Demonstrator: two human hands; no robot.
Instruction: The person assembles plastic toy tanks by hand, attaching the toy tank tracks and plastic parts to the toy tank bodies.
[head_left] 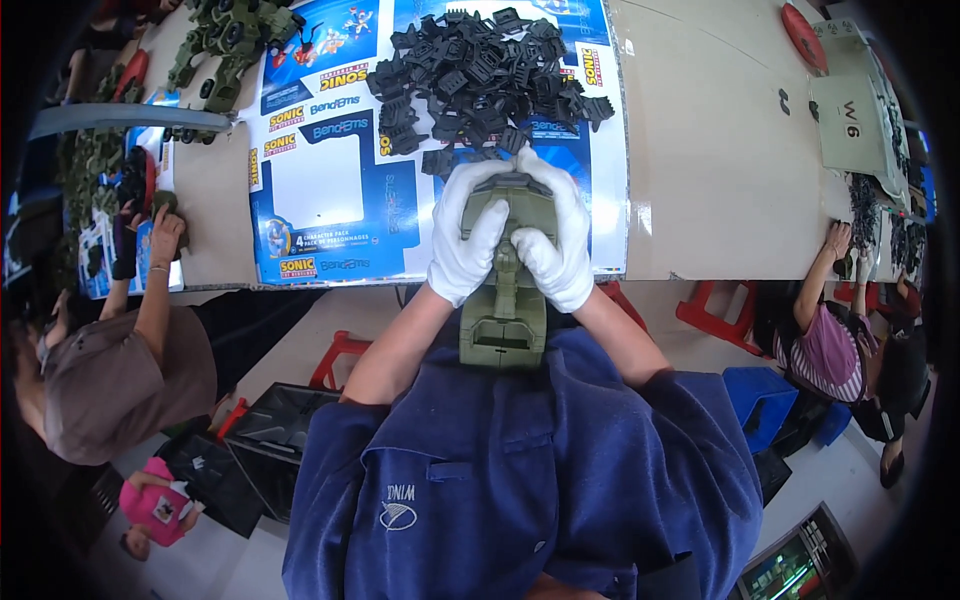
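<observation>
Both my hands wear white gloves and grip an olive-green toy vehicle [503, 335] at the table's near edge. My left hand [466, 238] wraps its left side, with the thumb pressed on top. My right hand [556, 245] wraps the right side, its thumb likewise on the top. A dark plastic piece [512, 181] shows at the vehicle's far end between my fingers; whether it is fixed there I cannot tell. Just beyond my fingertips lies a heap of small black plastic parts [480, 75].
Blue printed sheets [405, 225] cover the table under the heap. Green toy vehicles [225, 45] are piled at the far left, by a grey metal bar [130, 118]. A cardboard box [850, 95] stands at the right. Other people work on both sides; red stools [715, 315] stand below.
</observation>
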